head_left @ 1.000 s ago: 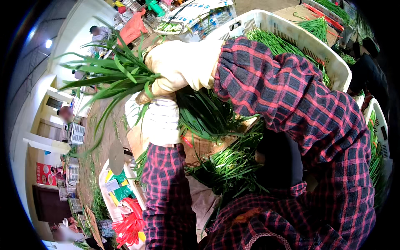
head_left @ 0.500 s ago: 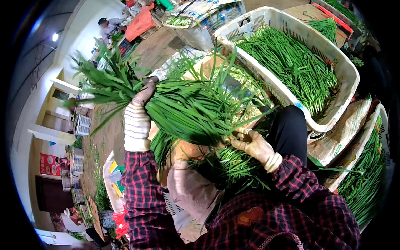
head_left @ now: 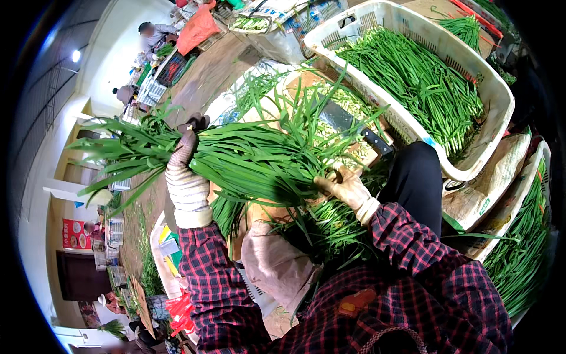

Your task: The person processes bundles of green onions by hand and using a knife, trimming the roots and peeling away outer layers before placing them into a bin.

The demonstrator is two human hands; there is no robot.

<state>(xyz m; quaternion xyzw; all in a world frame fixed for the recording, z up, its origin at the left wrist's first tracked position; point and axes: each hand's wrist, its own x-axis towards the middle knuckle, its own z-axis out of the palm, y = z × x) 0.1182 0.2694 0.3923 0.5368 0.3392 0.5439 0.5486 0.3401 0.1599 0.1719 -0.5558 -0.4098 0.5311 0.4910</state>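
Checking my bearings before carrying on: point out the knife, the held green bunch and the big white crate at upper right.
Knife point(head_left: 338, 116): head view, on its blade.
Green bunch point(head_left: 247, 160): head view, on its middle leaves.
White crate point(head_left: 496, 102): head view, on its right wall.

Bearing a black-handled, broad-bladed knife point(head_left: 339, 115) flat on the wooden board point(head_left: 369, 156), among pale stem trimmings point(head_left: 331, 93); keeping long green chives point(head_left: 424, 88) heaped in the slotted white plastic crate point(head_left: 500, 118) just beside the board; holding more chives point(head_left: 516, 253) in a second pale crate point(head_left: 514, 203) at lower right; carrying strewn green leaf scraps point(head_left: 147, 259) and stacked white baskets point(head_left: 111, 224) on the brown floor point(head_left: 206, 68), well apart from the board.
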